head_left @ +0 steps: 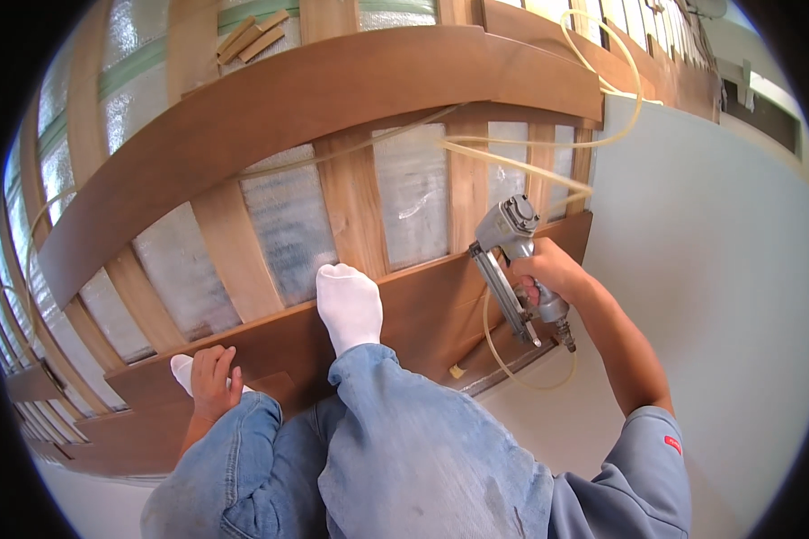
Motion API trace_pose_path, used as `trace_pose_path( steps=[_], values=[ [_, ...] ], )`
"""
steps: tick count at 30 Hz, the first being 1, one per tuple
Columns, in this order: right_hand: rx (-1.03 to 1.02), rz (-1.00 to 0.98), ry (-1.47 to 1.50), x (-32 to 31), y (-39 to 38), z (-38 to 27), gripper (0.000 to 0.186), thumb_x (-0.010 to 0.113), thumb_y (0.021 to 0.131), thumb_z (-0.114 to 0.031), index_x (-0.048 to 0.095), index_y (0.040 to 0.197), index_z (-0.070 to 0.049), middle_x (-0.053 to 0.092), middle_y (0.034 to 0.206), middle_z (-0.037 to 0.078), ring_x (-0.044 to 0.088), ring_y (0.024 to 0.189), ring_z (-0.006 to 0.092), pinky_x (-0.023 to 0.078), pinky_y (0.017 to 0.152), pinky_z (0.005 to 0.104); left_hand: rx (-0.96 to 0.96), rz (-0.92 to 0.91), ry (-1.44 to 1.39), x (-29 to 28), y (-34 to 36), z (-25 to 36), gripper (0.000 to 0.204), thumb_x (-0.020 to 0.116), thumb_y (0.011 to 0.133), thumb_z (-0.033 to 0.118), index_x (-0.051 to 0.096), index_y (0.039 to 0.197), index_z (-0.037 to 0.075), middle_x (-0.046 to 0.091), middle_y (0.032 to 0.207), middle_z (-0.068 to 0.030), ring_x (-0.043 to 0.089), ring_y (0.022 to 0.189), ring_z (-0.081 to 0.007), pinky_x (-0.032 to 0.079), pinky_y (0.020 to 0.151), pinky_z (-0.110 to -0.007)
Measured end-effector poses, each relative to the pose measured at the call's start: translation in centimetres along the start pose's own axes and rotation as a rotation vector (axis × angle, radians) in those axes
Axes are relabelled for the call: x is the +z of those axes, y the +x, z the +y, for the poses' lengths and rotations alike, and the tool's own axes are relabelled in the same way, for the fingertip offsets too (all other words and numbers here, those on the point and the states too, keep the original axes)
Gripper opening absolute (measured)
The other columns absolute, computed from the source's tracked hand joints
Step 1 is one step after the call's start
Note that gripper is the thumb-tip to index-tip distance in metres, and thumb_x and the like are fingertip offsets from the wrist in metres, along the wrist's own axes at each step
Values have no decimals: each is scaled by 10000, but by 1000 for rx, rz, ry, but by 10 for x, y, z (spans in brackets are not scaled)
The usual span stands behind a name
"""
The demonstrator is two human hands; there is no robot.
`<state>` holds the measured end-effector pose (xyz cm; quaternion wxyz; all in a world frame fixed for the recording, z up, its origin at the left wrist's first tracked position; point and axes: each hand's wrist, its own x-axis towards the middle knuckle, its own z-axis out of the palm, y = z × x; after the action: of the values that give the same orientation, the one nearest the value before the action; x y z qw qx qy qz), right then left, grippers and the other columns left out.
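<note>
My right hand [549, 270] is wrapped round the handle of a grey metal air nailer [512, 225], held over the right end of a laid brown floorboard [431, 310]. The nailer's long magazine slants down toward me, and a pale yellow hose [640, 81] runs from its handle. Beside my left foot [182, 372], my left hand [212, 377] hangs with its fingers loosely bent and apart, holding nothing I can see. A loose brown plank [288, 85] lies across the wooden battens [351, 198] ahead of my feet.
Silvery insulation sheets [413, 193] fill the gaps between battens. Several short wood strips [253, 38] lie beyond the loose plank. A pale wall [701, 234] closes the right side. Hose loops cross the battens and planks. My right foot [349, 305] in a white sock is at the laid board's edge.
</note>
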<state>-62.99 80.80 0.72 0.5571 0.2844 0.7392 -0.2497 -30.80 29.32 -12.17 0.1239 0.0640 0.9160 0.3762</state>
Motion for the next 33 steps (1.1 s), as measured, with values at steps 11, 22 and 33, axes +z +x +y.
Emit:
trace_pose_path(
  steps=[11, 22, 33],
  values=[
    [26, 45, 38, -17, 5, 12, 154, 637, 833, -70, 565, 713, -7, 545, 601, 53, 547, 478, 177, 480, 469, 366, -92, 26, 12, 2, 4, 7, 464, 741, 773, 35, 670, 1231, -2, 627, 1142, -199, 608, 1017, -409, 513, 901, -496],
    [-233, 58, -43, 28, -27, -17, 97, 601, 781, -31, 629, 700, 13, 594, 534, 96, 589, 428, 190, 450, 407, 342, 117, 90, -25, -10, 31, 4, 395, 794, 821, 104, 683, 1197, 57, 668, 1080, -119, 653, 966, -339, 545, 831, -447],
    [-517, -525, 502, 129, -53, -162, 439, 632, 867, -95, 596, 1287, 23, 515, 602, 28, 514, 486, 143, 450, 480, 333, 689, 287, -113, -47, 163, 78, 547, 781, 933, 347, 634, 1376, 63, 636, 1237, -148, 656, 1061, -314, 556, 914, -424]
  ],
)
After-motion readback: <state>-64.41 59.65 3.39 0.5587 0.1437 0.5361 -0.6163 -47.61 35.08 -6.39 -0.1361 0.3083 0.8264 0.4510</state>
